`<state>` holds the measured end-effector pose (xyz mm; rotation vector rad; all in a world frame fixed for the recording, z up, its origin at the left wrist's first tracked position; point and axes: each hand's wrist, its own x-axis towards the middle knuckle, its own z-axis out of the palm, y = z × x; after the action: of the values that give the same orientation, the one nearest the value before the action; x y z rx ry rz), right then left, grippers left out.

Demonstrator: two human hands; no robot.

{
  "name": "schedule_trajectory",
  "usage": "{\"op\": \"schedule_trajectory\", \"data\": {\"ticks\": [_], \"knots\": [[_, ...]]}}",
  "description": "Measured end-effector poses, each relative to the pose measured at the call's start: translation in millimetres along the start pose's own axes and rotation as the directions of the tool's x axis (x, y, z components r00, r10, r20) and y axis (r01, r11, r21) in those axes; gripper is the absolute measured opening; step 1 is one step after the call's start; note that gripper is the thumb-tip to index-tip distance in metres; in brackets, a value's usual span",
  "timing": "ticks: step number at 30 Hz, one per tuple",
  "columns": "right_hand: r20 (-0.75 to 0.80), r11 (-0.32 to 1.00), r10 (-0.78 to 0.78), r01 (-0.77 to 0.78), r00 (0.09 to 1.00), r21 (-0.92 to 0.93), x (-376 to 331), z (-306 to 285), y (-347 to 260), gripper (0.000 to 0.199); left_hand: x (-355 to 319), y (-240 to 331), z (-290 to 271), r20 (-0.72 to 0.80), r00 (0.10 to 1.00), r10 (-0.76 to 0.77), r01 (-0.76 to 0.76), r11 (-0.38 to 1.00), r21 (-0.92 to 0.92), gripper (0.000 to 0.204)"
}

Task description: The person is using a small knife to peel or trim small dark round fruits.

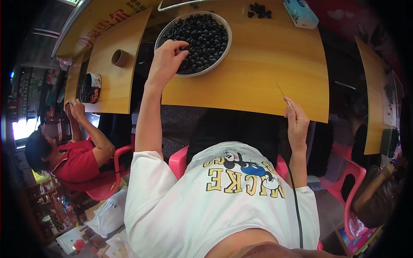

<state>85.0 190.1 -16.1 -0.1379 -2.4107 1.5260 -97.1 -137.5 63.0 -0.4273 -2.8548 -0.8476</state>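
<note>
A round, clear-walled bowl (229, 46) stands on the wooden table, filled with small black beads (202, 38), many of which show a hole. Above the bowl's left part is my left hand (167, 56), its thumb and forefinger curved with a gap between their tips; I see nothing held there. My right hand (297, 127) is at the table's front edge on the right, closed around the lower end of a thin needle (281, 91). The needle points up and slightly left over the tabletop. Its held end is partly hidden by my fingers.
A small heap of black beads (260, 11) and a tissue pack (301, 13) lie at the table's far right. At the left table (114, 81), a person in red (81, 159) sits near a tub (91, 88) and a brown cup (120, 58). Another person (376, 193) sits at right.
</note>
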Motion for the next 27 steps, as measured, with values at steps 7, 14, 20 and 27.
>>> {"op": "schedule_trajectory", "data": {"ticks": [7, 14, 20, 27], "knots": [[0.094, 0.989, 0.045, -0.058, 0.995, 0.135, 6, -7, -7, 0.029, -11, 37, 20, 0.287, 0.950, -0.121, 0.295, 0.053, -0.954, 0.024], [0.139, 0.953, -0.018, -0.025, 0.990, 0.301, 27, 4, -39, 0.027, -69, 96, 92, 0.625, 0.705, 0.336, 0.683, -0.558, -0.471, 0.021], [0.160, 0.962, -0.081, 0.035, 0.984, 0.272, 30, 9, -33, 0.024, -83, 110, 118, 0.709, 0.682, 0.179, 0.720, -0.332, -0.609, 0.025], [0.288, 0.960, -0.111, 0.028, 0.951, 0.277, 28, 6, -22, 0.020, -81, 109, 116, 0.704, 0.691, 0.162, 0.722, -0.204, -0.661, 0.031]]}}
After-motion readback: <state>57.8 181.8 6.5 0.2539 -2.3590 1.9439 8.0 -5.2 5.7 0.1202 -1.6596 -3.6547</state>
